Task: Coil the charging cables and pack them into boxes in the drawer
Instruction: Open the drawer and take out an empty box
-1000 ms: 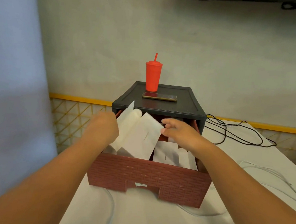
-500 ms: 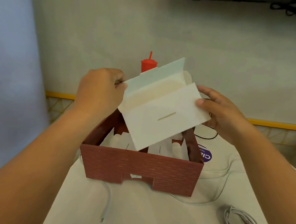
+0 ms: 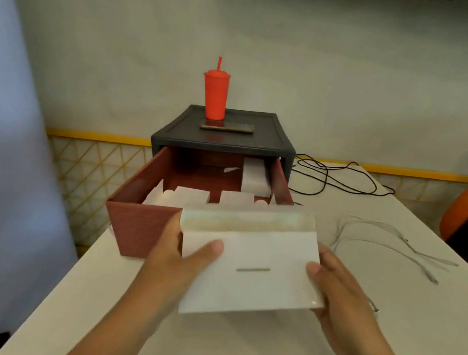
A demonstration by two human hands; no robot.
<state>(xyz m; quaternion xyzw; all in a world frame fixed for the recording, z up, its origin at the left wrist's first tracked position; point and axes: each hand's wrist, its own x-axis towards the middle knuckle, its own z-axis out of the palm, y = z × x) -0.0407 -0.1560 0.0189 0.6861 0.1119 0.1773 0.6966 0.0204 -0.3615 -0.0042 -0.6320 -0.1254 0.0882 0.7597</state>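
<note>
Gripping opposite ends, the box [image 3: 249,268] was held by left hand [image 3: 177,261] and right hand [image 3: 336,292], thumbs pressed on top.

Both hands [image 3: 186,262] hold white box [image 3: 251,274] before drawer [image 3: 138,225].

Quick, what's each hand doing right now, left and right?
Left hand: closed on the white box's left end, thumb on top.
Right hand: closed on the same box's right end.

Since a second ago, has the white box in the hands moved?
Yes. The white box has come out of the red drawer and toward the person; it is now held in front of the drawer's front wall, over the table.
</note>
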